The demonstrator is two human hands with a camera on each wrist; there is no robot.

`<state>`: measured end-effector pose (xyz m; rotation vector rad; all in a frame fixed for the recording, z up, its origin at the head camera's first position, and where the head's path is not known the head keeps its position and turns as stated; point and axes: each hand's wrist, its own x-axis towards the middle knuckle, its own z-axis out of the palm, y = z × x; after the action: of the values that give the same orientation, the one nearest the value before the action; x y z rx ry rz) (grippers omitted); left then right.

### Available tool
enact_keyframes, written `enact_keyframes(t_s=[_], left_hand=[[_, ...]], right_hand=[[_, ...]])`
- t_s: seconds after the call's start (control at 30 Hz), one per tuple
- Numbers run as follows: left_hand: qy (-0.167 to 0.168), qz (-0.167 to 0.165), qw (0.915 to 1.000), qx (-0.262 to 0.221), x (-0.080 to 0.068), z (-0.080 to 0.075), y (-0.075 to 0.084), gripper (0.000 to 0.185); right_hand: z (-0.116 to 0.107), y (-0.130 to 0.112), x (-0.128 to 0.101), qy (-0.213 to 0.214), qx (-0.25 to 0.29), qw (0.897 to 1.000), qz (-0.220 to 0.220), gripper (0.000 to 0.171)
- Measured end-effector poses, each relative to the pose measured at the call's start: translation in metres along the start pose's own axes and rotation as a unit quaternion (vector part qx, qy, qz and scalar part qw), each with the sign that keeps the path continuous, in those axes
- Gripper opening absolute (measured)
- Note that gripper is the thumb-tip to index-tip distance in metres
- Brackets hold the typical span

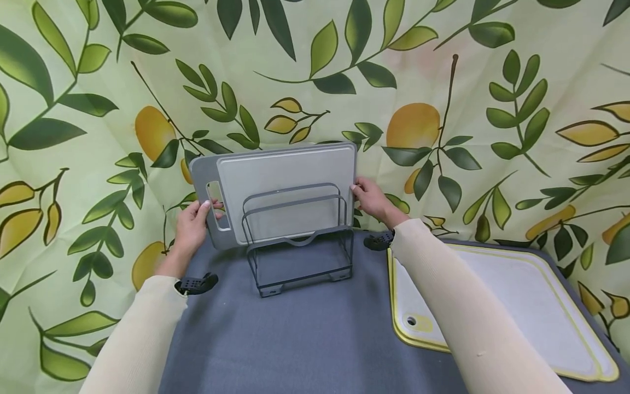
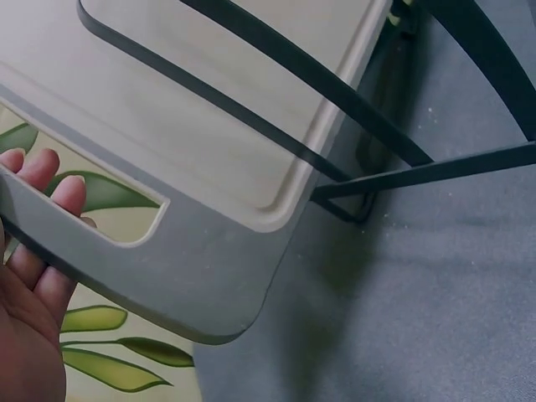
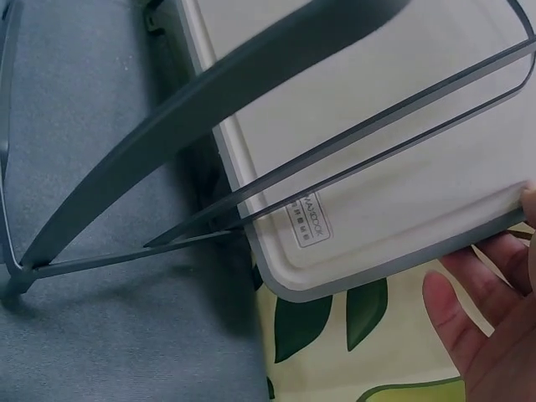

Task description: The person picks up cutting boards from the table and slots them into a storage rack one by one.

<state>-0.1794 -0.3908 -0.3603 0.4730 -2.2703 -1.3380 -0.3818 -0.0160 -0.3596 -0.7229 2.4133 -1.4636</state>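
Note:
A grey cutting board with a pale inset panel stands on its long edge at the back of a dark wire rack. Its slotted handle is at the left end, and the rack's upright loops pass in front of the panel. My left hand grips that handle, fingers through the slot, as the left wrist view also shows on the board's grey end. At the opposite end my right hand pinches the edge, thumb on the front face. A small printed label shows near the lower corner in the right wrist view.
Two stacked white cutting boards with yellow rims lie flat at the right, partly under my right forearm. A leaf-and-fruit patterned cloth hangs close behind the rack. Dark blue-grey cloth covers the table.

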Motion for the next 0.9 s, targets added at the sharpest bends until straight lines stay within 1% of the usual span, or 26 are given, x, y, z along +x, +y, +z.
enact_keyframes(t_s=[0.1, 0.2, 0.37, 0.53, 0.63, 0.8, 0.9], left_hand=[[-0.006, 0.003, 1.0000, 0.000, -0.001, 0.000, 0.000, 0.051], [-0.004, 0.006, 1.0000, -0.004, -0.002, 0.000, -0.002, 0.050], [0.003, 0.016, 0.9995, -0.027, -0.007, 0.000, -0.007, 0.047], [0.009, 0.029, 0.9983, -0.050, -0.009, 0.001, -0.010, 0.047], [0.009, 0.028, 0.9975, -0.065, -0.011, 0.002, -0.011, 0.047], [0.016, 0.022, 0.9984, -0.049, -0.014, 0.006, -0.012, 0.048], [0.008, 0.021, 0.9992, -0.034, -0.016, 0.006, -0.012, 0.051]], right_hand=[[-0.001, 0.000, -0.001, -0.001, 0.004, 1.000, 0.004, 0.030], [-0.001, 0.000, -0.002, -0.001, -0.003, 1.000, 0.001, 0.030], [-0.001, -0.003, -0.004, -0.002, -0.023, 1.000, -0.009, 0.030], [-0.001, -0.003, -0.007, 0.001, -0.028, 0.999, -0.020, 0.028], [0.000, -0.002, -0.010, 0.001, -0.031, 0.999, -0.024, 0.028], [0.001, 0.001, -0.015, 0.011, -0.031, 0.999, -0.022, 0.029], [0.002, 0.002, -0.019, 0.015, -0.043, 0.999, -0.021, 0.031]])
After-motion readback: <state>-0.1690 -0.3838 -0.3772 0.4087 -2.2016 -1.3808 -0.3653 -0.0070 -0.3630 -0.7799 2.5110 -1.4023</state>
